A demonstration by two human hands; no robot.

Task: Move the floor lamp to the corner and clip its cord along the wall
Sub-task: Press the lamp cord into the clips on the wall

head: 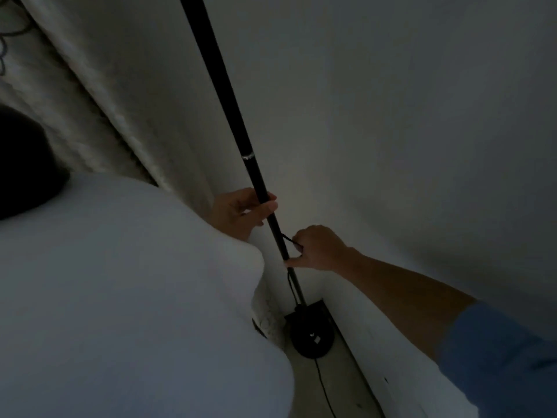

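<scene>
Starting at the far left, something dark is sitting behind a big white cushiony mass that is filling most of the lower left, maybe bedding or a pillow, hard to say in this dim light. Behind it a pale curtain is hanging down along the wall. Moving right, the person's left hand is poking out from behind that white mass and wrapping its fingers around the black pole of the floor lamp, gripping it about a third of the way up what is visible. The pole is leaning slightly in the view and running down to a round black base that is sitting on the floor right in the corner where the two walls are meeting. Just below the left hand, the right hand is pinching a loop of the thin black cord right against the pole, with the thumb pressing on the pole itself. The cord is continuing down beside the pole, then trailing out from the base across the floor toward the camera. The right forearm is reaching in from the lower right, ending in a blue sleeve, with the plain white wall behind it.
</scene>
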